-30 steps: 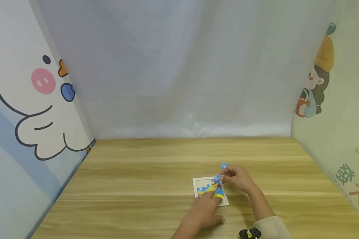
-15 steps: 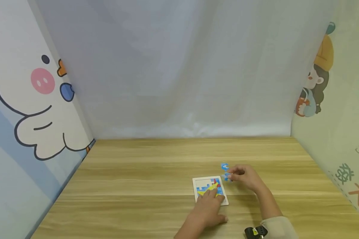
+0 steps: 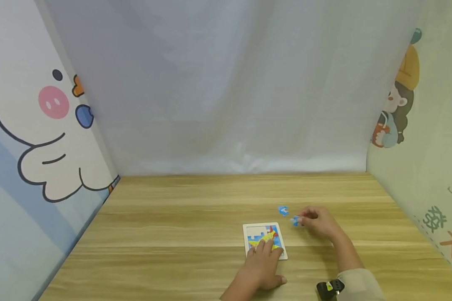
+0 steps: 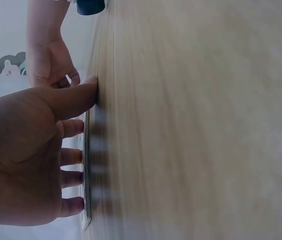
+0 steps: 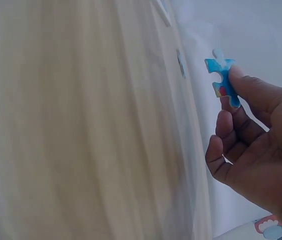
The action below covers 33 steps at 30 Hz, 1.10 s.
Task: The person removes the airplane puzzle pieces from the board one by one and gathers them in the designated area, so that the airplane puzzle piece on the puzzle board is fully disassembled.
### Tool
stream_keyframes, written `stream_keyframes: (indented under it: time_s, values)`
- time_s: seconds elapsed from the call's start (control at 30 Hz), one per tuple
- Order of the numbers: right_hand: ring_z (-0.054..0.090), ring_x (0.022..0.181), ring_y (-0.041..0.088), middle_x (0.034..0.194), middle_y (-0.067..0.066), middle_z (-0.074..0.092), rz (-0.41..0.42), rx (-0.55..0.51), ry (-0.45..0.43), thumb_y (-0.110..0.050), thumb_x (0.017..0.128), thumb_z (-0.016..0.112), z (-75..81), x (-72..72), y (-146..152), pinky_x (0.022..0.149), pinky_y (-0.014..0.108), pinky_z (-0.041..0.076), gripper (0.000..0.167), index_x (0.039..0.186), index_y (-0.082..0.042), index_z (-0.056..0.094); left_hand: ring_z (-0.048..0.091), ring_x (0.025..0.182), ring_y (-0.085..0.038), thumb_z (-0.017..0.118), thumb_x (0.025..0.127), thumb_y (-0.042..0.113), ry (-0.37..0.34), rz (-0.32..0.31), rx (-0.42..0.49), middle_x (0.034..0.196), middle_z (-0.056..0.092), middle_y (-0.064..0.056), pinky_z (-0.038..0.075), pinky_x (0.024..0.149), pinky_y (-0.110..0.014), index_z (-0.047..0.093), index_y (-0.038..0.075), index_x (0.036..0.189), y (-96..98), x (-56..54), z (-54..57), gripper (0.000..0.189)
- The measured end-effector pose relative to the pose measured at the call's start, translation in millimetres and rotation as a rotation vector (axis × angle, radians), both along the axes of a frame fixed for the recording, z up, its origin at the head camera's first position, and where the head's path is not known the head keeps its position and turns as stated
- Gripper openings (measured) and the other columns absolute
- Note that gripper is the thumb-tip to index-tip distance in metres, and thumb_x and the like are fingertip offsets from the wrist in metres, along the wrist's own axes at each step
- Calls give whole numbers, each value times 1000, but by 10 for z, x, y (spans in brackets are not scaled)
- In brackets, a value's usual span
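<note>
My right hand (image 3: 320,223) pinches a blue jigsaw piece (image 5: 223,79) between thumb and fingers, to the right of the puzzle frame. In the right wrist view the piece shows a small red and yellow patch near one edge. My left hand (image 3: 261,265) lies with its fingers spread over the lower part of the white-edged puzzle board (image 3: 245,234), fingertips pressing on it. A yellow and red picture on blue shows in the fitted pieces; the upper left of the board is bare. Another blue jigsaw piece (image 3: 283,210) lies on the table beyond the board's upper right corner.
The wood-grain table (image 3: 173,217) ends at a pale curtain (image 3: 226,104) behind. Printed panels stand at both sides, a white cartoon animal (image 3: 54,102) on the left one. A black wrist device (image 3: 329,289) sits at my right sleeve.
My right hand has moved right, carrying the blue jigsaw piece from the board's upper right corner out over the table. The left hand has stayed on the board, shifting only slightly.
</note>
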State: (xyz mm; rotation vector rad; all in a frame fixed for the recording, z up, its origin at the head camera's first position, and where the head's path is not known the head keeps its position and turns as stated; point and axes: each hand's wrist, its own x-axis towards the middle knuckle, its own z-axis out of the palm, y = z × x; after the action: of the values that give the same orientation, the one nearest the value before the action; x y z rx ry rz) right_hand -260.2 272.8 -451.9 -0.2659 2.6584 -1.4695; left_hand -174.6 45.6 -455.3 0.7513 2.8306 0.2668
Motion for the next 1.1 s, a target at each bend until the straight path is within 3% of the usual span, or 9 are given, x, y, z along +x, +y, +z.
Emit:
stream_keyframes:
  time_s: [0.37, 0.67, 1.1]
  values:
    - [53, 83, 23, 86, 7, 60, -4, 1, -11, -19, 90, 62, 19, -92, 116, 73, 34, 43, 21, 99, -1, 63, 27, 133, -28, 67, 78, 50, -35, 16, -27, 145, 30, -4, 27, 102, -49, 44, 24, 137, -14, 18, 22, 68]
    - [53, 82, 22, 85, 6, 61, 2, 25, 15, -17, 90, 63, 2, -287, 150, 73, 34, 42, 20, 97, 1, 63, 28, 132, -27, 66, 78, 52, -1, 2, -31, 143, 31, -2, 29, 102, -48, 43, 25, 137, -10, 2, 30, 69]
    - [53, 75, 21, 78, 5, 61, -27, 77, 33, -8, 88, 63, -102, -484, 163, 68, 33, 43, 16, 96, 6, 63, 28, 132, -26, 67, 77, 51, -28, -3, -18, 143, 31, -1, 29, 101, -48, 44, 25, 135, -2, -11, 35, 68]
